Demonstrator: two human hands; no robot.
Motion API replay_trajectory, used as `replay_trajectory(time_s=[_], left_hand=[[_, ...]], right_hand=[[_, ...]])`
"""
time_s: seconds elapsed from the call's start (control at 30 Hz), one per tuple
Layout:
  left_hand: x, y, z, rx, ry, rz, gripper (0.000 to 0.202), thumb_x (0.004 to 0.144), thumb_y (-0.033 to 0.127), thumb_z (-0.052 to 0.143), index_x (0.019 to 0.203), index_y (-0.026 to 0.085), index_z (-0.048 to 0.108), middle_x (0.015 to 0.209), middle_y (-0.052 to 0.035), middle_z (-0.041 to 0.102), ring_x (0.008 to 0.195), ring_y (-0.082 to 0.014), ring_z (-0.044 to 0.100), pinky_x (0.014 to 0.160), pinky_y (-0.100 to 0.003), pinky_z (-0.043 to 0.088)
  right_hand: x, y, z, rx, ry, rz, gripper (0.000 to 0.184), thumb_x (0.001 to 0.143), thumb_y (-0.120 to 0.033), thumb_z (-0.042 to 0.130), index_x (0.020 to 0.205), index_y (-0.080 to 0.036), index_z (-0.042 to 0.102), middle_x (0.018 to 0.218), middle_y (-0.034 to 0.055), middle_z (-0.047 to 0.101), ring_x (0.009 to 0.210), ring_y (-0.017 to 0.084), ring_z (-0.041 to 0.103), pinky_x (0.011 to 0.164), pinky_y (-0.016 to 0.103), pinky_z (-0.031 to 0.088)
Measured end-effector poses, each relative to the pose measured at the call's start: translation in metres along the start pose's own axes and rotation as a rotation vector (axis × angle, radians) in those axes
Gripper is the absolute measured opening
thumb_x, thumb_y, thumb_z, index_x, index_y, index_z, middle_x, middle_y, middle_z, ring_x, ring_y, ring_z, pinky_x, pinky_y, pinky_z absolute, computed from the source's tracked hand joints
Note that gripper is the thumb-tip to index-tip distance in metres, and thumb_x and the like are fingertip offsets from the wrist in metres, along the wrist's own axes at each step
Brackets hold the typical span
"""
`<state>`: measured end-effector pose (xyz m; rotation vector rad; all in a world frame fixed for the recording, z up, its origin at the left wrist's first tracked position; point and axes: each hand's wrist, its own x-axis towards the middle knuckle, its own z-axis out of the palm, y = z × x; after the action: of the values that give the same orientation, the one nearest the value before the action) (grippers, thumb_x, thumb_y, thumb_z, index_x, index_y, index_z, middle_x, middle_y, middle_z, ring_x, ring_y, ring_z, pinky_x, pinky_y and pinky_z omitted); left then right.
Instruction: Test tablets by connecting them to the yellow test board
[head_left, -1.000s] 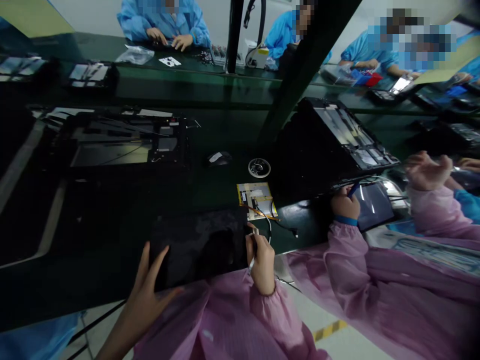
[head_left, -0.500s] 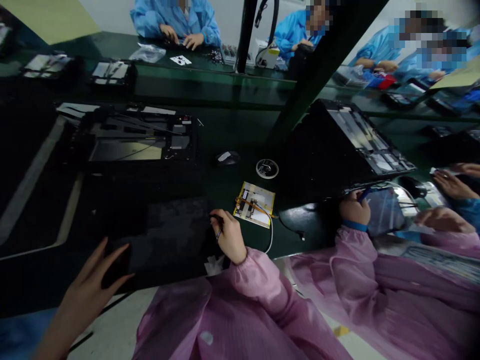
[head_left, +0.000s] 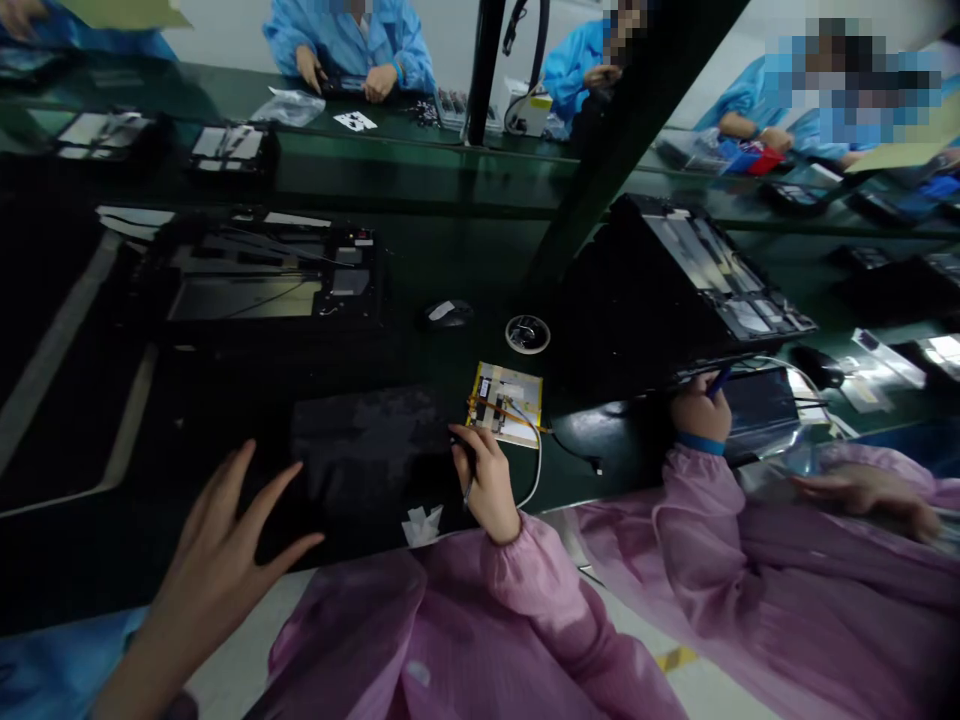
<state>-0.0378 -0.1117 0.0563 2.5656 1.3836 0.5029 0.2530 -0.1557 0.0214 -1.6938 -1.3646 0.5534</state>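
Head cam: R hand [head_left: 489, 482] nr yellow-edged board [head_left: 526, 392] (lbl [head_left: 484, 387] illegible).

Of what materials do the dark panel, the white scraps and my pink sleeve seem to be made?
Dark panel: perhaps glass or plastic, dull with cloudy patches.
White scraps: maybe paper or film, matte, with ragged edges.
Pink sleeve: likely thin fabric, faintly shiny, gathered into folds.

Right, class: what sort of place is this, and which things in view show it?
Probably an electronics assembly or repair workshop: opened black devices are piled on the bench, a yellow-edged part and white cable lie near the person's right hand, and people in blue smocks work opposite.
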Motion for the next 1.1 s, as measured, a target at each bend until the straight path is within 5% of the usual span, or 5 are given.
replay_trajectory(time_s=[0.17, 0.3, 0.4, 0.57, 1.1], left_hand=[[0.089, 0.087, 0.034, -0.193, -0.133, 0.357, 0.051, 0.093, 0.027, 0.049, 0.142, 0.024, 0.036, 0.139, -0.0107, 0.051, 0.127, -0.0249, 0.05, 0.104, -0.042, 0.044], [0.14, 0.118, 0.084, -0.229, -0.271, 0.528, 0.036, 0.086, 0.019, 0.059, 0.121, 0.018, 0.053, 0.111, -0.0109, 0.067, 0.103, -0.0238, 0.063, 0.093, -0.039, 0.049], [0.148, 0.118, 0.098, -0.216, -0.283, 0.489, 0.011, 0.088, 0.016, 0.055, 0.097, 0.017, 0.06, 0.09, -0.0072, 0.069, 0.087, -0.0208, 0.065, 0.086, -0.037, 0.049], [0.142, 0.11, 0.092, -0.293, -0.26, 0.432, 0.009, 0.086, 0.013, 0.054, 0.091, 0.018, 0.06, 0.093, -0.0054, 0.068, 0.092, -0.0205, 0.063, 0.087, -0.036, 0.048], [0.165, 0.103, 0.092, -0.421, -0.272, 0.32, 0.025, 0.095, 0.025, 0.049, 0.117, 0.021, 0.058, 0.11, -0.0051, 0.066, 0.095, -0.0179, 0.065, 0.085, -0.03, 0.051]], right_hand=[[0.01, 0.002, -0.03, 0.165, -0.043, 0.075, 0.027, 0.091, -0.028, 0.052, 0.116, -0.023, 0.058, 0.105, 0.0057, 0.067, 0.088, 0.017, 0.067, 0.079, 0.03, 0.056], [0.001, 0.027, -0.06, 0.069, -0.055, -0.045, 0.042, 0.091, -0.025, 0.048, 0.133, -0.023, 0.043, 0.121, 0.0099, 0.061, 0.106, 0.019, 0.063, 0.091, 0.036, 0.053], [0.0, 0.057, -0.069, -0.393, 0.103, -0.087, 0.058, 0.089, -0.037, 0.055, 0.14, -0.015, 0.038, 0.14, 0.0205, 0.046, 0.133, 0.03, 0.042, 0.106, 0.053, 0.039], [0.036, 0.087, -0.079, -0.789, -0.171, -0.207, 0.089, 0.077, -0.065, 0.062, 0.143, -0.01, 0.038, 0.149, 0.0239, 0.034, 0.14, 0.036, 0.031, 0.113, 0.059, 0.022], [0.062, 0.074, -0.118, -0.599, -0.565, -0.243, 0.081, 0.075, -0.048, 0.071, 0.144, -0.022, 0.037, 0.152, 0.0133, 0.036, 0.14, 0.031, 0.032, 0.113, 0.06, 0.022]])
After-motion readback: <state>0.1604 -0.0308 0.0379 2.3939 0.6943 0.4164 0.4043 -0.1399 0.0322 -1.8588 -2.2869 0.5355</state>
